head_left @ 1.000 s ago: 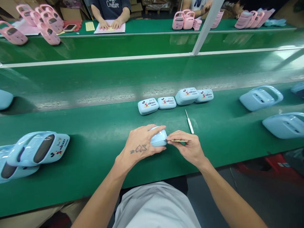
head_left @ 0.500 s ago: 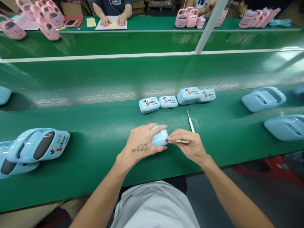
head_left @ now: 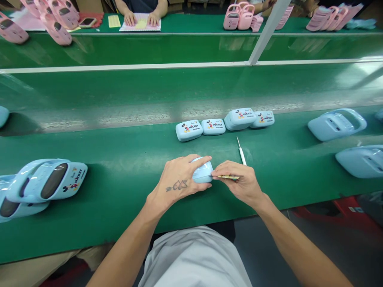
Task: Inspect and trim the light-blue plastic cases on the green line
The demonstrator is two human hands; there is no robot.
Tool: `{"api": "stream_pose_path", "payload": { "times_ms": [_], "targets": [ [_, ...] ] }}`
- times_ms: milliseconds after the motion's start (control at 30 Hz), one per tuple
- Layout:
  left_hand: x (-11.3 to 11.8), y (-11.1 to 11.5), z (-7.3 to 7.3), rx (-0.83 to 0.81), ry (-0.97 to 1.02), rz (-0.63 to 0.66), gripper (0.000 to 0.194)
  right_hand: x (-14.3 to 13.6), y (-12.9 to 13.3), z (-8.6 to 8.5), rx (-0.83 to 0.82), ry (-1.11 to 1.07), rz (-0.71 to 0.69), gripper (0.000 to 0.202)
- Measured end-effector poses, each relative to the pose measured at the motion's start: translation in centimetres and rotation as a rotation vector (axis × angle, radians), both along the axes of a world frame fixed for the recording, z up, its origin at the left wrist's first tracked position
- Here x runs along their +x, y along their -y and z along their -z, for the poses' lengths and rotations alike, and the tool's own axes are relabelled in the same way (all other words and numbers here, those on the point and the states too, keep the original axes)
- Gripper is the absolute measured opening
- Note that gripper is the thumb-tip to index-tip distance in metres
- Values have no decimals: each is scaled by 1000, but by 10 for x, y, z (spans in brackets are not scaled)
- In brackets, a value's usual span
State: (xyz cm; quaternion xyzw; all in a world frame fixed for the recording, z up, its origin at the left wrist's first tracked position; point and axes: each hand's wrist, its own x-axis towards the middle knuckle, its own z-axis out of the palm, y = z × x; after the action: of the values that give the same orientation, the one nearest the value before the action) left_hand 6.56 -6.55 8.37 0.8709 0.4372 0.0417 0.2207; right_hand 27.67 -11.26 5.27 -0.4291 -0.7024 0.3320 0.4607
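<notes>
My left hand (head_left: 179, 175) is wrapped round a small light blue case (head_left: 202, 172) low over the green table. My right hand (head_left: 239, 179) pinches a thin yellowish tool (head_left: 228, 176), whose tip meets the right side of the case. Behind my right hand lies a white-handled pointed tool (head_left: 242, 155). Farther back stands a row of light blue cases with cartoon print, among them a left one (head_left: 189, 130), a smaller one (head_left: 213, 127), a taller one (head_left: 239, 119) and a right one (head_left: 262, 119).
Light blue handled housings (head_left: 48, 181) are stacked at the left; more (head_left: 337, 124) lie at the right. A metal post (head_left: 263, 40) rises beyond the table (head_left: 125, 151). Across, a person's hands (head_left: 153, 19) rest on paper near pink housings (head_left: 56, 30).
The whole view has shifted slightly. My hands keep nearly the same hold on the case and the thin tool.
</notes>
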Motion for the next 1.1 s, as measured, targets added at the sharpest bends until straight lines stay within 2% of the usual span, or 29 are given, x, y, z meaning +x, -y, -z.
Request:
{"api": "stream_pose_path", "payload": {
  "times_ms": [267,367,433,500,600,667,700,800,833,900,933,1000,1067,1100],
  "targets": [
    [3,0,1,15,-15,-3,71,0,4,-7,81,189,9,26],
    [2,-1,0,-11,1,-13,71,-3,3,-8,24,162,18,22],
    [1,-2,-1,-33,13,-26,70,-4,2,-7,-60,63,19,15],
    [0,-3,-3,-50,20,-31,68,-2,2,-4,-146,-83,78,10],
    [-1,-4,-5,-62,18,-32,67,12,1,3,-249,-191,311,9],
    [-1,-5,-6,-66,13,-34,67,27,-3,10,-331,-68,446,24],
    [-1,-5,-6,-68,14,-34,67,35,-5,14,-384,40,472,31],
    [-3,-6,-5,-76,35,-42,68,52,-13,23,-503,382,461,41],
    [-4,-6,-5,-83,49,-44,68,53,-15,23,-488,470,480,47],
    [-5,-5,-4,-97,75,-51,72,47,-15,20,-351,558,510,60],
    [-4,-5,-4,-105,80,-58,77,41,-14,17,-264,550,477,66],
    [-4,-4,-5,-125,77,-76,84,25,-10,9,-159,440,254,75],
    [-5,-4,-8,-136,89,-81,84,7,-6,3,-173,287,-19,83],
    [-6,-4,-9,-142,110,-72,82,0,-6,2,-208,220,-109,86]
  ]
}}
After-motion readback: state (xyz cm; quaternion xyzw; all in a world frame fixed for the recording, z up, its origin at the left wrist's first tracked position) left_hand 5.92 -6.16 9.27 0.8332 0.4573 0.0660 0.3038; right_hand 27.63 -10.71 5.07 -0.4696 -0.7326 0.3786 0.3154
